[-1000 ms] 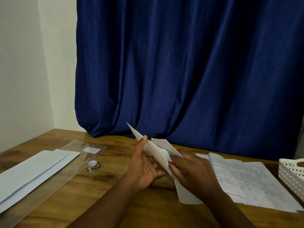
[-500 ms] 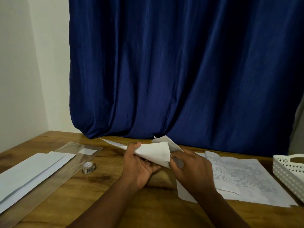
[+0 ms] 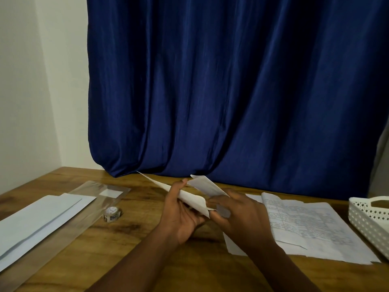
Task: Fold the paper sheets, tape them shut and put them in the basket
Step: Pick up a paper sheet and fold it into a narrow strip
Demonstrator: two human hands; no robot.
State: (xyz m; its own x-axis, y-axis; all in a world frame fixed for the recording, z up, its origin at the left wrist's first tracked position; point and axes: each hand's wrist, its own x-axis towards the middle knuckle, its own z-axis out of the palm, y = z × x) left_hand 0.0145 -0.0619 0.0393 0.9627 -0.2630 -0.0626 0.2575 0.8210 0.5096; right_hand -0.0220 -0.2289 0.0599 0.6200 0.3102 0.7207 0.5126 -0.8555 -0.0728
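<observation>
Paper point(image 3: 189, 199), partly folded, sits in both of your hands above the wooden table point(image 3: 130, 256), lifted clear of the surface. Your left hand point(image 3: 179, 216) cradles it from below, palm turned up, with the thumb point(image 3: 177, 185) laid over the upper layer so the sheet is pinched between thumb and fingers. Your right hand point(image 3: 237, 216) grips the near corner of the same sheet, fingers curled round the edge where the fold comes to a point. 1 long flap runs up and to the left past your left thumb toward the curtain, and a 2nd flap sticks up behind, between your 2 hands.

Just right of your right hand, a stack of printed sheets point(image 3: 303, 226) lies flat on the table, its top page curling up along the left edge. The white perforated basket point(image 3: 368, 220) stands at the far right edge of the table, just beside that stack and cut off by the frame; you cannot tell from here what it holds.

To your left, a small roll of tape point(image 3: 112, 213) rests on the table, near your left hand but apart from it. Beyond it lies a clear plastic sleeve point(image 3: 92, 199) with a white label, and 2 white envelopes point(image 3: 37, 220) overlap on top of its left side. A dark blue curtain point(image 3: 231, 91) hangs behind the table, its hem touching the back edge.
</observation>
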